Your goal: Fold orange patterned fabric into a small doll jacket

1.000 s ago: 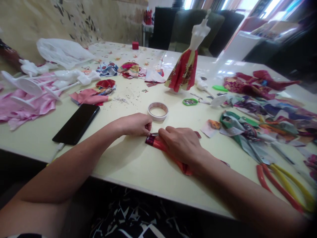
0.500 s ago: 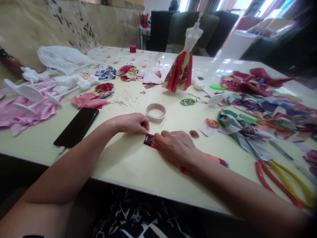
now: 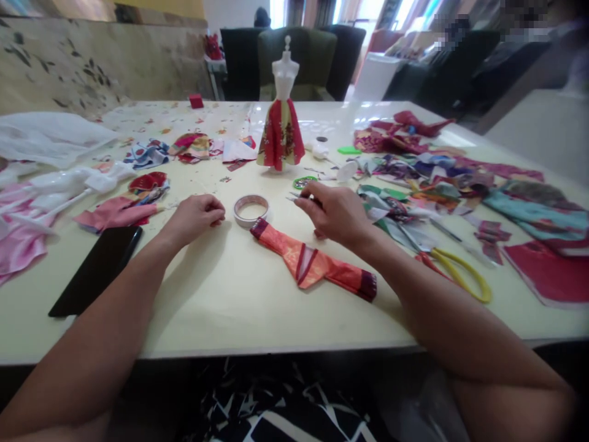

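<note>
My right hand (image 3: 338, 212) is closed on a pair of tweezers (image 3: 293, 197), whose thin metal tips point left, just short of a small green tray (image 3: 304, 182) of tiny shiny pieces. Fingers curled together, my left hand (image 3: 196, 218) rests over the table left of a tape roll (image 3: 251, 210); whatever is in its pinch is hidden. Between and below both hands lies a small orange doll top (image 3: 306, 264) with dark maroon sleeve ends, untouched. Its left cuff reaches the tape roll. A small dark red piece (image 3: 318, 234) is mostly covered by my right hand.
A white mannequin (image 3: 285, 77) in a red and gold skirt stands behind the tray. Yellow-handled scissors (image 3: 464, 270) and fabric scraps (image 3: 427, 178) lie on the right. At left are a phone (image 3: 99, 267), pink cloth (image 3: 27, 239) and white doll stands (image 3: 69, 190).
My right hand has left the doll top and moved up toward the green tray with the tweezers. My left hand has drawn back from the cuff. The view has turned right.
</note>
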Available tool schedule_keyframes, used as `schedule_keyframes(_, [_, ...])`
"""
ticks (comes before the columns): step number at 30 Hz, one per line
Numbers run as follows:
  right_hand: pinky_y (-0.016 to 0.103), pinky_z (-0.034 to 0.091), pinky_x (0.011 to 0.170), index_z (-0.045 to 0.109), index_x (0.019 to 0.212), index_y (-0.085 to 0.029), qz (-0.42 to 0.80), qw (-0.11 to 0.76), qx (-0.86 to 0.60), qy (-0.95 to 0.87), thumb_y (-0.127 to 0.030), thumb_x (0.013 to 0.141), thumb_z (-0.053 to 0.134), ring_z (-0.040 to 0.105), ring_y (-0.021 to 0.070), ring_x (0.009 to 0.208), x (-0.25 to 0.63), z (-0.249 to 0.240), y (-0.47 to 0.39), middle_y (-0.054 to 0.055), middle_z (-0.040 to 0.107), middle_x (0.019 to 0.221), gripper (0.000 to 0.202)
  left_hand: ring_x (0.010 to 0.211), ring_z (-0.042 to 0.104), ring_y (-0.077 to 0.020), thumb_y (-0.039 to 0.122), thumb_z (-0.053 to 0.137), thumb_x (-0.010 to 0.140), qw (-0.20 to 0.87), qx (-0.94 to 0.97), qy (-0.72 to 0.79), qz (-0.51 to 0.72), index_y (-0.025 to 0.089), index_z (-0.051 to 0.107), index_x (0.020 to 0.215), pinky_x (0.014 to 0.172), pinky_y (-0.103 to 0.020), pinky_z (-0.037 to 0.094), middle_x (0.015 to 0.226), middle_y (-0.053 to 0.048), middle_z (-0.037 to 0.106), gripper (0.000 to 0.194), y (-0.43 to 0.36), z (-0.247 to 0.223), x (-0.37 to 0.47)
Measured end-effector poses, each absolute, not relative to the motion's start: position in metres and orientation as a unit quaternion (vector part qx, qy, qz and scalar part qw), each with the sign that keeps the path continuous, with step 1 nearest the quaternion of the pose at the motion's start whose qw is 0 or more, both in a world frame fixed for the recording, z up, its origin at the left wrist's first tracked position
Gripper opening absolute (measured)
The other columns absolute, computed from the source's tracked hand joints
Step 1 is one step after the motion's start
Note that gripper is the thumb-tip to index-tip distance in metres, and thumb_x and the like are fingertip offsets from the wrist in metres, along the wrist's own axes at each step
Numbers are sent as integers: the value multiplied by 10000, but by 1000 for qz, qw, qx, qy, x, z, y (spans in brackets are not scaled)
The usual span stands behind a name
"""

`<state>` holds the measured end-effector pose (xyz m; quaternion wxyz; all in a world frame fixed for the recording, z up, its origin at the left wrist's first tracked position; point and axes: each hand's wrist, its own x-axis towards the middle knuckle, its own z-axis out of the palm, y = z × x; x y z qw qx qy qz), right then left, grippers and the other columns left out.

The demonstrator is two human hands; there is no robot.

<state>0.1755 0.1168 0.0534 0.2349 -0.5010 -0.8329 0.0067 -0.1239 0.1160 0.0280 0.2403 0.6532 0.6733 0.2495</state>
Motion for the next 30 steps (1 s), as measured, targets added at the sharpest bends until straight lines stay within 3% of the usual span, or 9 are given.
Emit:
schedule_keyframes(3, [265,245,590,668,954,-160,42,284,-502,-816,-382,935,547,467,144,632,188,57,127,21,585,692,253,772,648,-223,335,580,712,188,656,685,255,192,701,858,742,-323,487,780,-42,695,237,124,20,-134])
schedule_keyframes(5, [265,246,589,664,916,-152,65,303,-494,-813,-371,926,556,443,131,631,194,60,130,15,576,703,245,909,651,-248,329,570,729,147,686,665,256,204,719,894,858,-363,488,969,-67,701,255,129,14,-140])
schedule_keyframes(8, [265,252,597,646,834,-139,109,295,-487,-815,-338,924,560,419,116,636,202,66,130,8,553,699,235,1149,575,-294,327,607,737,72,731,625,266,210,721,968,1042,-435,411,1204,-98,621,283,133,11,-141])
schedule_keyframes(10, [262,260,598,636,791,-138,154,280,-488,-812,-352,932,557,408,106,628,208,70,129,2,531,684,268,1190,543,-304,340,626,768,26,742,603,291,205,711,994,1079,-463,374,1194,-108,613,277,130,14,-136])
schedule_keyframes(14, [245,268,554,653,871,-163,273,243,-493,-790,-478,855,661,401,92,569,216,71,127,-28,500,638,316,972,600,-240,366,609,870,-24,785,510,351,202,691,862,937,-396,452,940,-69,645,183,108,28,-104])
schedule_keyframes(18, [236,284,532,646,855,-175,356,121,-483,-791,-318,830,677,449,94,557,213,68,122,-24,561,641,149,859,581,-186,328,620,898,70,872,386,291,186,665,800,787,-312,466,863,-46,627,178,77,33,-61])
schedule_keyframes(21, [236,312,560,642,797,-174,302,39,-460,-834,-213,803,661,481,101,615,204,67,114,-15,592,696,43,858,559,-185,268,616,900,114,899,356,227,177,667,895,754,-304,459,901,-57,612,105,63,24,-40])
schedule_keyframes(24, [236,321,578,663,829,-185,252,-12,-437,-863,-239,795,667,507,117,669,197,64,110,-2,620,759,64,867,547,-194,224,580,913,107,897,376,207,170,663,997,749,-317,456,957,-79,596,130,60,12,-30])
schedule_keyframes(30, [246,303,585,681,925,-189,162,-12,-507,-847,-297,815,655,532,153,721,196,52,120,33,643,800,156,852,536,-186,198,548,921,136,895,379,191,166,650,829,750,-315,451,894,-66,580,140,66,10,-33])
